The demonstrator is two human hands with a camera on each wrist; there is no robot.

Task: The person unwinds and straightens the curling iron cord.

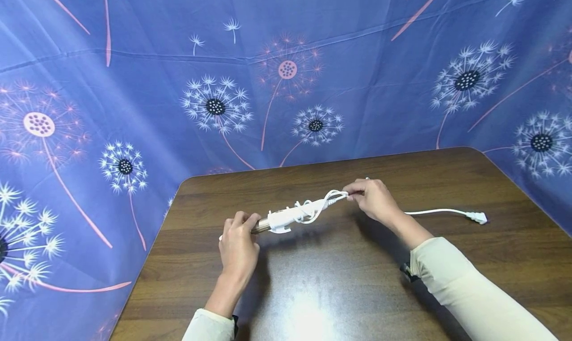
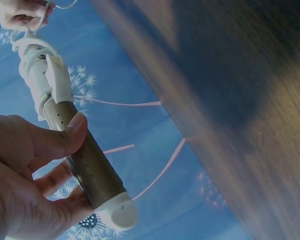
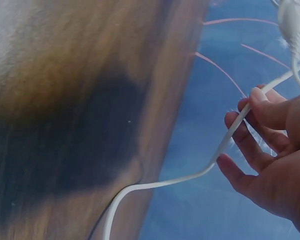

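Note:
A curling iron [image 1: 290, 217] with a white handle and a gold-brown barrel [image 2: 97, 172] is held over the table, tilted up toward the right. My left hand [image 1: 239, 246] grips the barrel between thumb and fingers, near its white tip [image 2: 119, 212]. Loops of white cord [image 3: 230, 132] are wound round the handle. My right hand [image 1: 377, 204] pinches the cord between thumb and fingertips, just beyond the handle's cord end. From there the cord runs down to the table, where its white plug [image 1: 477, 217] lies to the right.
The brown wooden table [image 1: 339, 281] has rounded far corners and a bright glare near its front. Behind it and at both sides hangs a blue cloth [image 1: 375, 98] printed with dandelions.

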